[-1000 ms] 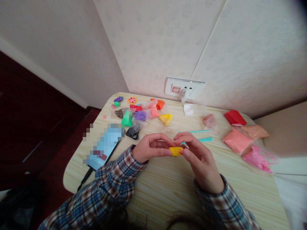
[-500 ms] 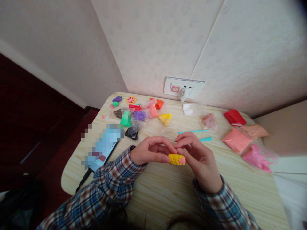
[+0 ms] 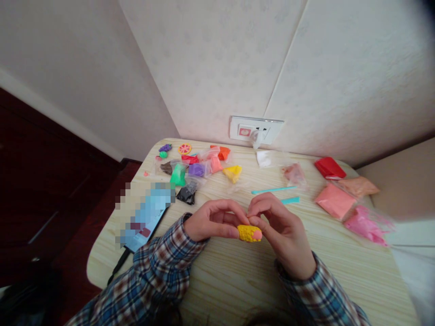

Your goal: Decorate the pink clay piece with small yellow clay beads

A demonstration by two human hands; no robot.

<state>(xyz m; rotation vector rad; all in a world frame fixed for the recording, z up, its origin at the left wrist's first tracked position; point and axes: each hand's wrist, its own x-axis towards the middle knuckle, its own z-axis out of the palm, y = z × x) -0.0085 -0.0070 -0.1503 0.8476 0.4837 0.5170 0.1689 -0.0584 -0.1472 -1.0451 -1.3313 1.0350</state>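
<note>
My left hand [image 3: 212, 220] grips a small clay corn cob [image 3: 249, 233] between thumb and fingers. The cob is yellow and bumpy, with a smooth salmon-pink patch at its right end. Just above the cob, my right hand [image 3: 283, 228] has thumb and index finger pinched together, close to the left fingertips. Whatever is in that pinch is too small to make out. Beyond the right hand lie two turquoise clay tools, a thin stick [image 3: 273, 190] and a flatter one [image 3: 291, 200] partly hidden by the fingers.
Bags of coloured clay, including green [image 3: 178, 175], black [image 3: 186, 194] and yellow [image 3: 233, 173], lie at the back left. A phone [image 3: 149, 219] with a cable rests left. Red [image 3: 329, 168], salmon [image 3: 335, 200] and pink [image 3: 365, 225] packs lie right. A wall socket [image 3: 256, 130] is behind.
My right index finger has come down, and its tip now meets the thumb above the corn cob. The left hand still holds the cob. The whole view has shifted slightly.
</note>
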